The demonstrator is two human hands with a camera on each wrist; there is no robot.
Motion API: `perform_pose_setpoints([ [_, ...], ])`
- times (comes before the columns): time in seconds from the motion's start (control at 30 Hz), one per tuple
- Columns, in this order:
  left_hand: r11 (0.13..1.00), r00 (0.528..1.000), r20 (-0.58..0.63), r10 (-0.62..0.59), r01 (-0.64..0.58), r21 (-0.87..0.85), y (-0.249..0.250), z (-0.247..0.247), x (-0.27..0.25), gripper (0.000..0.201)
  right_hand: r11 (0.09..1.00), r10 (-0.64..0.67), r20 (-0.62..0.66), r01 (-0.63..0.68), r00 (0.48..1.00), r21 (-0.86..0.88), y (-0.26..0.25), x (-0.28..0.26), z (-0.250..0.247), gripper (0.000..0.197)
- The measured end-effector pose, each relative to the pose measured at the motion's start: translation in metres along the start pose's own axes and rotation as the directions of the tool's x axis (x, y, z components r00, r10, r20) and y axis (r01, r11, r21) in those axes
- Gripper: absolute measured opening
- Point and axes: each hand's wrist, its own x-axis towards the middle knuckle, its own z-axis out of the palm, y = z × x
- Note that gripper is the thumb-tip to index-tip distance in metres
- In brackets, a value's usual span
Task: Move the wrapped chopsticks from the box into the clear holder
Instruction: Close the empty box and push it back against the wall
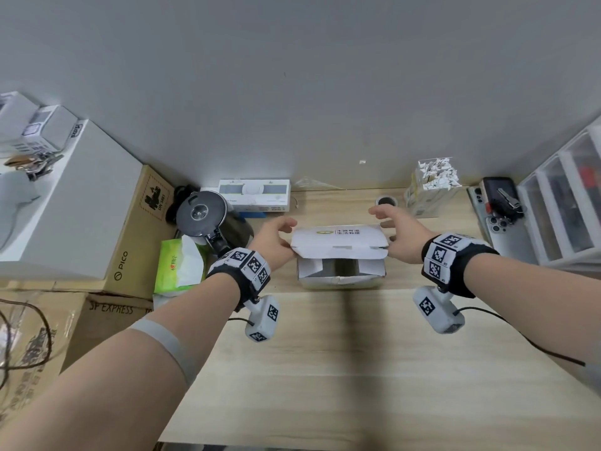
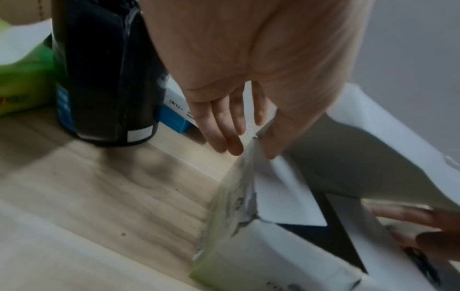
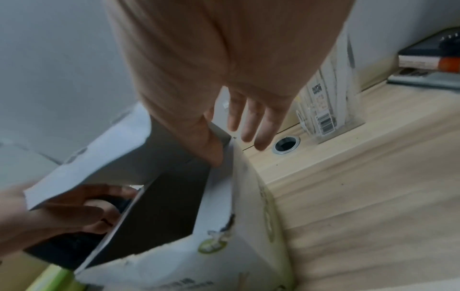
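White box (image 1: pixel 341 276) stands on the table (image 1: pixel 325 353) at centre, its lid (image 1: pixel 340 244) raised partway; interior dark, contents cannot be made out. Left hand (image 1: pixel 274 237) pinches the lid's left end between thumb and fingers (image 2: pixel 224 128). Right hand (image 1: pixel 398 236) sets its thumb against the right end, fingers (image 3: pixel 248 122) extended and spread, off the card. Clear holder (image 1: pixel 426 198) stands at the rear right, well apart from the box, with wrapped chopsticks (image 1: pixel 437 172) upright in it.

I read PICO and UN 3481 on the brown carton (image 1: pixel 136 236) at nine o'clock and SF EXPRESS on the lower carton (image 1: pixel 112 309) at eight o'clock, while the print on the box (image 1: pixel 340 237) is too small for me.
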Motion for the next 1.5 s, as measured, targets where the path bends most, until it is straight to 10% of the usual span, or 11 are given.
perform_pose_setpoints([
  [0.17,0.965,0.988,0.149,0.033,-0.070,0.253,0.005,-0.006,-0.016,0.087,0.981,-0.009,0.172,0.042,0.985,-0.188,0.005,-0.020,-0.009,0.117],
  [0.37,0.932,0.987,0.131,0.091,-0.131,0.338,0.014,-0.003,-0.020,0.082,0.961,-0.094,0.061,0.107,0.994,-0.255,0.007,-0.021,-0.002,0.077],
  [0.57,0.856,0.978,0.205,0.034,-0.134,0.499,0.013,0.006,-0.022,0.080,0.925,-0.080,0.063,0.098,0.995,-0.367,0.012,-0.024,0.009,0.094],
  [1.33,0.883,0.978,0.209,-0.011,-0.089,0.460,0.001,0.015,-0.014,0.046,0.941,-0.005,0.036,0.017,0.999,-0.339,0.013,-0.013,0.021,0.066],
  [1.5,0.944,0.979,0.178,-0.097,0.034,0.327,0.003,0.015,-0.008,0.054,0.992,0.059,0.023,-0.056,0.998,-0.111,0.018,-0.019,0.023,0.099],
])
